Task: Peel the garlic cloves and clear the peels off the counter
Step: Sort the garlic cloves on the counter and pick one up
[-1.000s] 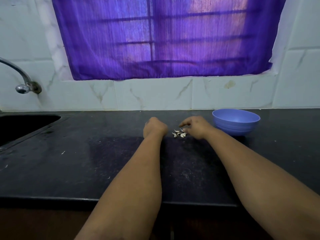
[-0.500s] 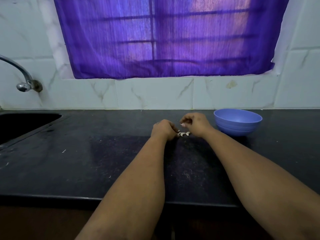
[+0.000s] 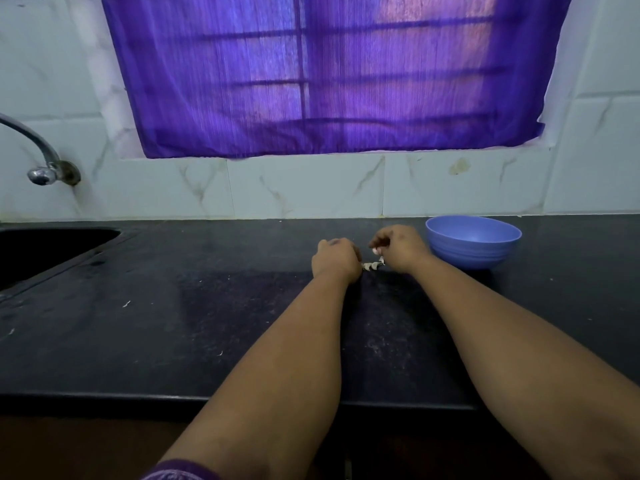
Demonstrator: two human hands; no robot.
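Observation:
A few small pale garlic cloves (image 3: 371,266) lie on the black counter (image 3: 180,327), in the gap between my two hands. My left hand (image 3: 334,259) sits just left of them with its fingers curled under; the back of the hand hides whether they hold anything. My right hand (image 3: 398,247) hovers just right of and above the cloves, fingertips drawn together and pinching a small pale clove. A blue bowl (image 3: 473,242) stands right of my right hand, close to it.
A dark sink (image 3: 41,247) is sunk into the counter at the far left, with a chrome tap (image 3: 41,168) on the tiled wall above it. Tiny pale flecks (image 3: 126,304) dot the counter. The counter's front edge runs across below my forearms.
My left hand has slid right until it sits beside the cloves. My right hand has lifted slightly off the pile with its fingertips pinched together. The cloves are now mostly hidden between the hands.

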